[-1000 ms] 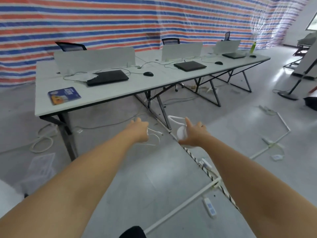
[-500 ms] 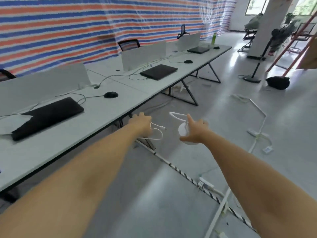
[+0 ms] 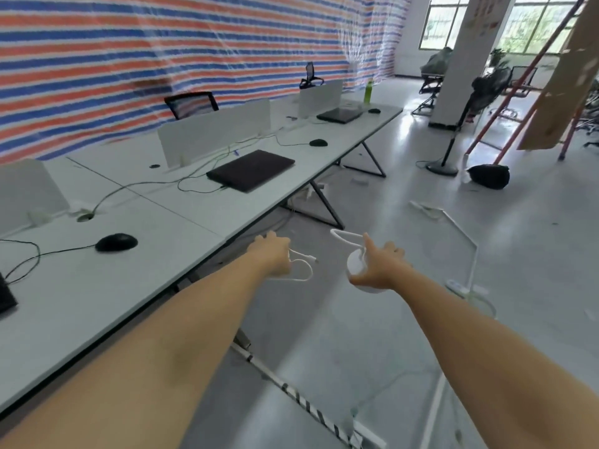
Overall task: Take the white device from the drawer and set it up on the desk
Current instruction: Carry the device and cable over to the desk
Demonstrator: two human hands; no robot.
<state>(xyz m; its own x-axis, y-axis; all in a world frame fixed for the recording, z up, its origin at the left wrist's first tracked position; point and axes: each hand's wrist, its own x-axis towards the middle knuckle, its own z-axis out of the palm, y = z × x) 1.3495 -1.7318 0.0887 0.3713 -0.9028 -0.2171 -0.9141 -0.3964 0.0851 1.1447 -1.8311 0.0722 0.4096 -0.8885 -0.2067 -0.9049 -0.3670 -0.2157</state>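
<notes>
My right hand (image 3: 377, 268) grips the white device (image 3: 356, 265), a round-based gadget with a thin curved white neck rising to the upper left. My left hand (image 3: 272, 256) is closed on its white cable (image 3: 303, 265), which loops out to the right with a small plug at its end. Both hands are held out over the floor, just off the front edge of the long white desk (image 3: 181, 228). The drawer is not in view.
On the desk lie a closed black laptop (image 3: 251, 170), a black mouse (image 3: 116, 243), another laptop (image 3: 339, 115), cables and white dividers. A striped floor strip (image 3: 304, 403), power strips and loose cords cross the floor. A fan stand (image 3: 444, 163), black bag and red ladder stand far right.
The view has swung right along the desk and come closer to it. Both hands keep the same hold on the device and cable.
</notes>
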